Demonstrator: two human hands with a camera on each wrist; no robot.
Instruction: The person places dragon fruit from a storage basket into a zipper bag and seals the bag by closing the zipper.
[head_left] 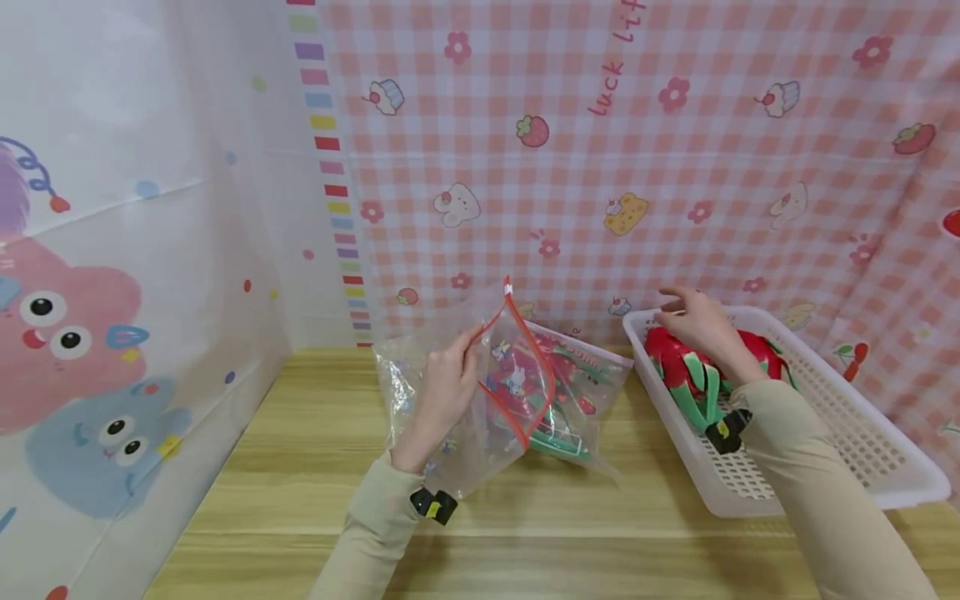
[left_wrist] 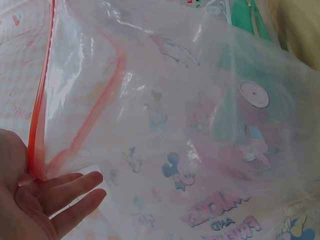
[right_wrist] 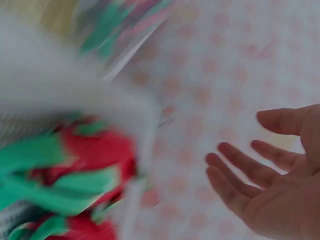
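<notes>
Two hands are at work over the light wooden bench [head_left: 300, 500]. The left hand [head_left: 442, 400] holds up a clear plastic zip bag with a red seal strip and cartoon prints [head_left: 510, 392]; its fingers pinch the bag at the edge of the open mouth, and the lower part of the bag rests on the bench. The left wrist view shows the red strip [left_wrist: 40, 100] running down to the palm [left_wrist: 30, 200], with the lower fingers lying loose under the film. Something green and red already sits inside the bag, but I cannot tell what it is.

The right hand [head_left: 697, 321] hovers above a red toy fruit with green leaf strips, like a dragon fruit [head_left: 693, 367], which lies in the white perforated plastic basket [head_left: 862, 450] just beside the bag. Its fingers [right_wrist: 240, 170] are spread and hold nothing.

I judge the bag to be very light, thin and limp, and its film slippery, so the stiffer seal strip is the best place to grip it. The toy fruit looks light and rather soft, not fragile; its round red body should give a surer hold than the floppy green strips.
</notes>
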